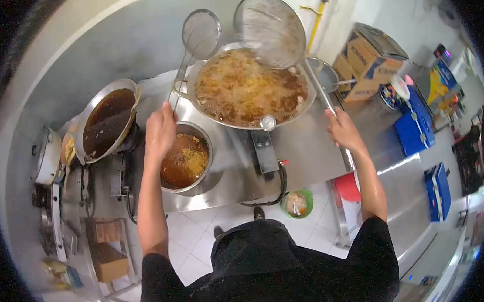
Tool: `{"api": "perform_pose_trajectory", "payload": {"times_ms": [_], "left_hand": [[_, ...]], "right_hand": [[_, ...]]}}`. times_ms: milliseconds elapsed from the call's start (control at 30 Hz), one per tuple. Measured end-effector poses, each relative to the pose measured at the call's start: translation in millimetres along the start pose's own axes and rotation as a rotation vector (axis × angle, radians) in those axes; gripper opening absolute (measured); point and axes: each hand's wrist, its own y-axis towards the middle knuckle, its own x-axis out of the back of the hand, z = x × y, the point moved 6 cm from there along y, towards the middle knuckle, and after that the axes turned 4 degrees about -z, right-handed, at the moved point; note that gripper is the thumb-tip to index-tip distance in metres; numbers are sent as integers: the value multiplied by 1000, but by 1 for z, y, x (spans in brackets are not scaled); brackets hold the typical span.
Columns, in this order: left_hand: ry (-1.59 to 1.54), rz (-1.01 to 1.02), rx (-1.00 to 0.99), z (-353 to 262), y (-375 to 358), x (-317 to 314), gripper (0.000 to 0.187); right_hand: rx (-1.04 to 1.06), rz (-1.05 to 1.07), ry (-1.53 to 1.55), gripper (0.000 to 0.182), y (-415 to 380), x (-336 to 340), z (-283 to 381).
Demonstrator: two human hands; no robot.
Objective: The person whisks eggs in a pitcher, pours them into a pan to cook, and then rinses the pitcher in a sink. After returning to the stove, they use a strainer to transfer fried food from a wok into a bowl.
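Observation:
My left hand (pixel 161 127) is closed around the handle of a small round mesh skimmer (pixel 201 35), its head raised near the back wall. In my right hand (pixel 342 128) is the long metal handle of a large mesh strainer (pixel 271 30). The strainer's head is tilted up over the far rim of a wide wok (pixel 195 102). Bubbling brown oil (pixel 244 89) fills the wok, with the food in it hard to make out. Below my left hand stands a metal pot (pixel 209 166) holding brown liquid with yellowish bits.
A second wok (pixel 80 137) of dark liquid stands at the left. Cardboard boxes (pixel 365 59) and blue cases (pixel 414 132) are on the right. A green basin (pixel 304 209) sits on the floor below the steel counter (pixel 227 189).

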Motion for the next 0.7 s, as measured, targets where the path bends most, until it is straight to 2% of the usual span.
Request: {"api": "perform_pose_trajectory", "payload": {"times_ms": [33,67,133,167,233,433,467,533,633,700], "left_hand": [[238,-53,-133,-9,12,-8,54],[244,-71,-119,-7,26,-18,54],[514,-111,-148,-8,45,-36,49],[519,-120,-133,-7,51,-42,49],[633,-102,-161,-9,59,-57,45],[715,60,-209,-2,77,-103,41],[714,61,-209,1,79,-107,41],[778,73,-297,5,81,-119,40],[749,92,-237,23,92,-129,39],[787,114,-274,26,94,-133,40]], "right_hand": [[76,-81,-141,37,19,11,-5],[93,-66,-142,37,45,16,-21],[514,-306,-541,39,82,31,-24],[527,-294,-539,39,96,35,-27],[405,-233,-564,38,122,39,-36],[505,-165,-682,39,166,34,-66],[504,-165,-683,39,158,35,-52],[195,49,-543,40,146,34,-43],[166,117,-525,41,151,40,-42],[160,134,-535,41,148,44,-38]]}}
